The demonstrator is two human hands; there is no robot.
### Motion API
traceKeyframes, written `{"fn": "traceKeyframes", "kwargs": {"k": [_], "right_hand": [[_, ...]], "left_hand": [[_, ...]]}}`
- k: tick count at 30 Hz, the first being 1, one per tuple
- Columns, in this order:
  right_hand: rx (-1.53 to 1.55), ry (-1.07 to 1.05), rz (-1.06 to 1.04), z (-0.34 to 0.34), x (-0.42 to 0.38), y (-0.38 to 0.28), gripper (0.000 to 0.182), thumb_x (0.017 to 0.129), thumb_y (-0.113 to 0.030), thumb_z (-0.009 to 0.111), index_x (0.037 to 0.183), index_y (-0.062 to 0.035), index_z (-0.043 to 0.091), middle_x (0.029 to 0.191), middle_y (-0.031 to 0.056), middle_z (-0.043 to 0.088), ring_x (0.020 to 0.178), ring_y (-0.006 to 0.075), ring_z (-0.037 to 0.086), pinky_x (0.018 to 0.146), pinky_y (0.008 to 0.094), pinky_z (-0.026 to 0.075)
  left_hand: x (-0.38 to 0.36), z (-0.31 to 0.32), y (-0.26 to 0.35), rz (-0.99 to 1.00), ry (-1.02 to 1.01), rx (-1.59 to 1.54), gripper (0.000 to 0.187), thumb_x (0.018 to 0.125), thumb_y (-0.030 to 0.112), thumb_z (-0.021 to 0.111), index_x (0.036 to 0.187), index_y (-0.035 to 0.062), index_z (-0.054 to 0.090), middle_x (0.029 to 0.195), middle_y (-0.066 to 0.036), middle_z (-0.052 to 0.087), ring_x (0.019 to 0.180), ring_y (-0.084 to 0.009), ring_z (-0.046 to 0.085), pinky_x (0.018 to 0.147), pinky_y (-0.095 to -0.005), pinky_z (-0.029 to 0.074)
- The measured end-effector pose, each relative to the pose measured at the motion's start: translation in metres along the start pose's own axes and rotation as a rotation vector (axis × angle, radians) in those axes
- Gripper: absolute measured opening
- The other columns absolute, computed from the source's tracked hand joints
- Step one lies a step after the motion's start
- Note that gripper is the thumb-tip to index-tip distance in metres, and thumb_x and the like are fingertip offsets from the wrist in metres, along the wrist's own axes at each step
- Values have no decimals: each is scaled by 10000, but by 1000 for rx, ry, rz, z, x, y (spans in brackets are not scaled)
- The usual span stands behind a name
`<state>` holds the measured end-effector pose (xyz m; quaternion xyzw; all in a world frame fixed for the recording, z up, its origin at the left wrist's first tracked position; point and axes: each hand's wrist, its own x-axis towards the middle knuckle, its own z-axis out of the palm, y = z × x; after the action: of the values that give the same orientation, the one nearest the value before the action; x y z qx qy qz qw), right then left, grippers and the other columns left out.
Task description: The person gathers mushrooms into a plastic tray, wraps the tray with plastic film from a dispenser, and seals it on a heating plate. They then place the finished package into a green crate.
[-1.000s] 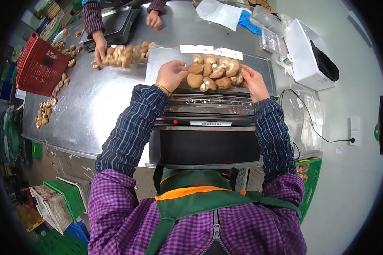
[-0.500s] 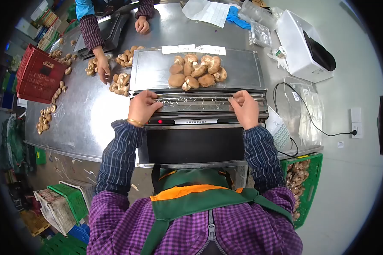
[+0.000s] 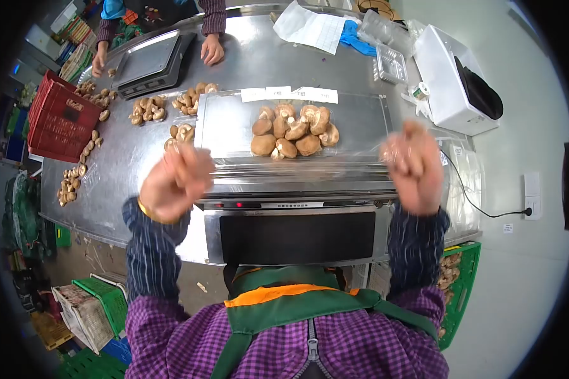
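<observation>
My left hand (image 3: 176, 181) is closed in a pinch, raised at the left side of the wrapping machine (image 3: 297, 230). Closed as well, and smeared by motion, my right hand (image 3: 414, 165) is at the machine's right side. Between them stretches a blurred sheet of clear plastic film (image 3: 297, 170), gripped by both hands. Just beyond it, a cluster of brown shiitake mushrooms (image 3: 295, 129) lies on the machine's metal plate (image 3: 231, 126). White paper labels (image 3: 289, 94) line the plate's far edge.
Across the table, a co-worker's hands (image 3: 212, 50) are near a weighing scale (image 3: 152, 63). Mushroom piles (image 3: 148, 110) and a red crate (image 3: 63, 120) are at left. At right are a white box (image 3: 446, 82), a plastic tray (image 3: 391, 64) and a power cord (image 3: 480, 197).
Both my hands have risen off the machine's front bar and moved apart, drawing film between them. The co-worker's arm has pulled back from the mushroom piles to beyond the scale.
</observation>
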<state>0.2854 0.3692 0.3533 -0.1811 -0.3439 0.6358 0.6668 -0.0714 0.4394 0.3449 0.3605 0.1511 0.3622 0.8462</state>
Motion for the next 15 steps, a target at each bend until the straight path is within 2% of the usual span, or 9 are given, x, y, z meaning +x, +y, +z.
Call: {"fn": "traceKeyframes", "kwargs": {"k": [1,3,4,5,6,7,9,12,15], "right_hand": [[-133,109,-69,5,24,-1,303,911,-115,427,1148,58,504,705,53,535,702,136,508,721,285,415],[-413,174,-177,-5,79,12,353,921,-153,441,1197,61,491,932,127,622,919,198,571,866,315,418],[-560,130,-216,-26,103,28,371,924,-171,451,1213,58,490,1065,151,632,1031,229,568,939,330,399],[-837,157,-146,-53,118,46,386,919,-193,464,1214,54,496,1097,136,628,1044,237,567,951,336,394],[-1112,184,-69,-78,125,65,402,914,-216,478,1215,49,502,1129,122,624,1057,246,567,962,342,389],[-1263,132,100,-94,121,81,446,901,-270,502,1218,44,505,1129,112,626,1063,252,568,964,351,390],[-1408,81,310,-93,108,87,568,864,-382,551,1242,38,490,1135,132,617,1078,281,564,956,364,400],[-1330,129,402,-81,74,87,742,809,-480,610,1297,46,420,1179,204,571,1104,323,548,937,374,413],[-985,108,562,-74,60,79,745,807,-411,644,1303,64,356,1139,244,551,1072,262,558,893,320,437]], "left_hand": [[25,1,10,96,-31,-109,311,960,296,443,720,100,425,650,20,350,557,-90,351,463,-237,340],[83,-7,13,275,65,-235,240,973,249,433,1021,44,547,733,14,471,607,-91,444,591,-232,421],[119,-26,1,393,320,191,293,966,239,450,1128,22,560,891,-16,602,750,-122,562,742,-268,455],[140,-56,-12,461,350,763,273,944,227,489,1040,9,623,949,-57,657,851,-163,612,789,-305,465],[160,-87,-36,398,566,1179,300,924,235,497,885,-18,653,828,-118,667,787,-235,623,748,-349,475],[167,-121,-64,278,512,1587,323,908,253,487,830,-24,635,807,-200,642,769,-328,612,726,-395,467],[157,-92,-71,159,441,1701,286,890,249,485,825,10,628,815,-240,590,785,-406,559,720,-420,446],[123,-73,-69,-351,488,587,389,945,352,479,1096,7,576,961,-25,619,850,-95,587,671,-229,461],[94,-61,-71,-430,438,461,418,957,353,451,1170,1,523,1054,-49,601,930,-109,581,768,-235,480]]}}
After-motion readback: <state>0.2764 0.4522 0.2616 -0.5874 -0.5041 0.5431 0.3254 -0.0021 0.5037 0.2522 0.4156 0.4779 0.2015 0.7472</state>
